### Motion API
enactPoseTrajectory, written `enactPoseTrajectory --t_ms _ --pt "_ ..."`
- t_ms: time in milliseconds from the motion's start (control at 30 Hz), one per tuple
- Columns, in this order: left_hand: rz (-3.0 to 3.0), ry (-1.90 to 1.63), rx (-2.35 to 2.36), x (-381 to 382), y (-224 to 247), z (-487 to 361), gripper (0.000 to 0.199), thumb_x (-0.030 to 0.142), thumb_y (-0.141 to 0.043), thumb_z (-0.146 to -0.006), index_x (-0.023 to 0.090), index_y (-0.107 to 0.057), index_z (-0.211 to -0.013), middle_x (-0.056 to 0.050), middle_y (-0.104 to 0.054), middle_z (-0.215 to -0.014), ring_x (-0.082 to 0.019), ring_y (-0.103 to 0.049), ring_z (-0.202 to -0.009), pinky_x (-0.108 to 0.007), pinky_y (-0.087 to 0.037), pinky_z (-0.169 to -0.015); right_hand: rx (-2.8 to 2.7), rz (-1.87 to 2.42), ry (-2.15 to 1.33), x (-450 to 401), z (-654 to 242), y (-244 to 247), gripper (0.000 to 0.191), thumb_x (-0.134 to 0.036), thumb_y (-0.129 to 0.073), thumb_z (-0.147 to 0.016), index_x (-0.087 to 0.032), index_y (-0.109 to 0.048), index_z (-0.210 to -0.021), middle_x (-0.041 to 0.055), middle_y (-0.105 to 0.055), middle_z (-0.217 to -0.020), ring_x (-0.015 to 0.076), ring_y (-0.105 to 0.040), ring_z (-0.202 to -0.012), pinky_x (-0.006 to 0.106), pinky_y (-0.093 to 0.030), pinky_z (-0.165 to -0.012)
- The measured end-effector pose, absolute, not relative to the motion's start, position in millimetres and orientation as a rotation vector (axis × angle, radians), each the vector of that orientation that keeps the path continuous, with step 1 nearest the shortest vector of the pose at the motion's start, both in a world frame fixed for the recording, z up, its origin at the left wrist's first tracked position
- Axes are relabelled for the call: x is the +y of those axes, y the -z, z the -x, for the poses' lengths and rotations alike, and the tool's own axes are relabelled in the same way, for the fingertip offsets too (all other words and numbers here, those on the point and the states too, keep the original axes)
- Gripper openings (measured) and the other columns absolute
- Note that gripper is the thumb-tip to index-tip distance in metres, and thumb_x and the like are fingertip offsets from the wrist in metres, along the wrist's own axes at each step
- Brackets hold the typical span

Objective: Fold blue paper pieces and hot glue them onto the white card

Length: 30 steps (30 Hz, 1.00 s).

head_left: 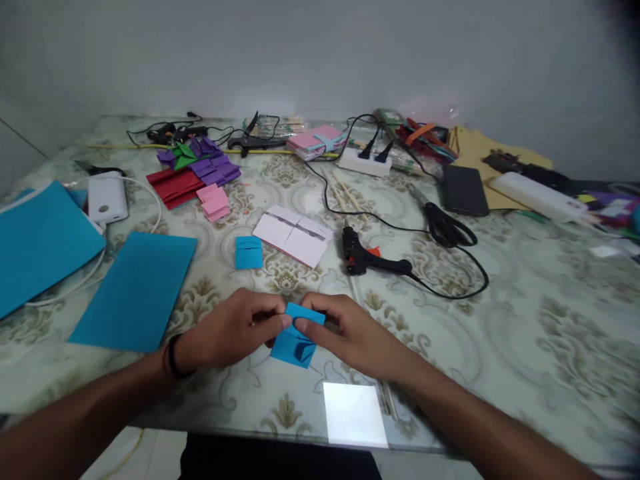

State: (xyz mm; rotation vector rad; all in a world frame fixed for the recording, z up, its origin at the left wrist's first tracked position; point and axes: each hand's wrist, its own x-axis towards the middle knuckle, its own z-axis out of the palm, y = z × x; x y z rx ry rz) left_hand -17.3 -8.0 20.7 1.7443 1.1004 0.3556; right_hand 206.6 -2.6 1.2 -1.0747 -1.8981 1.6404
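Observation:
Between my two hands, near the table's front edge, is a small piece of blue paper (293, 348) with creases and a lifted flap in its lower part. My left hand (233, 328) pinches its left side between thumb and finger. On the other side my right hand (350, 332) grips it the same way, thumb on top. Just beyond lies a small folded blue paper (249, 253), and beside that a folded white paper (294, 235). A larger blue sheet (137, 293) rests left of my left hand.
A black glue gun (373, 259) lies beyond my right hand, its cord looping past black-handled scissors (447, 223). Farther back are a white power strip (365, 162), a dark phone (465, 191) and folded red paper (175, 187). A white power bank (107, 197) sits at left.

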Motion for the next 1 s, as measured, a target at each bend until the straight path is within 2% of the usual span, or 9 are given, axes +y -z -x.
enactPoseTrajectory --t_ms 233,467,667,833,933,1000 --pt "-1.688 -0.348 1.053 -7.3 -19.8 16.4 0.035 0.033 -0.051 -0.100 0.016 -0.056 -0.070 0.003 -0.061 -0.065 -0.011 -0.054 -0.062 -0.023 -0.038 -0.061 -1.914 1.072 -1.580 -3.0 -206.1 -2.7 0.039 -0.048 -0.055 -0.100 -0.019 -0.055 -0.074 -0.0038 -0.045 -0.066 0.0117 -0.040 -0.061 0.025 -0.032 -0.056" --pt "-1.793 -0.342 1.071 -9.7 -20.5 17.0 0.037 0.031 -0.050 -0.101 0.016 -0.053 -0.067 0.004 -0.056 -0.061 -0.010 -0.049 -0.059 -0.024 -0.034 -0.058 -1.961 1.034 -1.553 -3.2 -205.5 -2.7 0.035 -0.041 -0.058 -0.099 -0.018 -0.056 -0.073 -0.0037 -0.046 -0.068 0.0111 -0.041 -0.063 0.024 -0.033 -0.057" --pt "-1.786 -0.349 1.073 -9.7 -17.4 15.5 0.037 0.036 -0.050 -0.102 0.017 -0.058 -0.072 0.002 -0.060 -0.065 -0.012 -0.053 -0.063 -0.023 -0.038 -0.060 -1.924 1.063 -1.560 -1.2 -206.5 -4.2 0.046 -0.052 -0.053 -0.101 -0.018 -0.053 -0.069 -0.0040 -0.043 -0.064 0.0115 -0.039 -0.061 0.025 -0.031 -0.056" --pt "-1.806 -0.336 1.076 -10.0 -14.0 15.7 0.033 0.031 -0.053 -0.100 0.016 -0.058 -0.070 0.004 -0.056 -0.061 -0.011 -0.048 -0.060 -0.023 -0.034 -0.058 -1.916 1.058 -1.572 -1.7 -206.4 -2.3 0.036 -0.048 -0.058 -0.099 -0.019 -0.061 -0.079 -0.0030 -0.050 -0.068 0.0121 -0.042 -0.063 0.025 -0.033 -0.057" --pt "-1.790 -0.331 1.048 -10.6 -15.8 15.5 0.039 0.034 -0.048 -0.102 0.017 -0.055 -0.068 0.003 -0.055 -0.062 -0.011 -0.049 -0.061 -0.024 -0.035 -0.059 -1.891 1.040 -1.560 -1.3 -207.1 -2.0 0.039 -0.048 -0.057 -0.100 -0.019 -0.059 -0.075 -0.0031 -0.049 -0.068 0.0123 -0.042 -0.063 0.025 -0.034 -0.058" --pt "-1.764 -0.343 1.021 -10.8 -17.2 15.5 0.038 0.039 -0.048 -0.103 0.017 -0.059 -0.073 0.002 -0.059 -0.067 -0.012 -0.053 -0.065 -0.023 -0.039 -0.061 -1.880 1.043 -1.537 -0.3 -208.0 -3.1 0.042 -0.049 -0.053 -0.101 -0.019 -0.056 -0.072 -0.0032 -0.047 -0.067 0.0123 -0.042 -0.063 0.025 -0.034 -0.058"
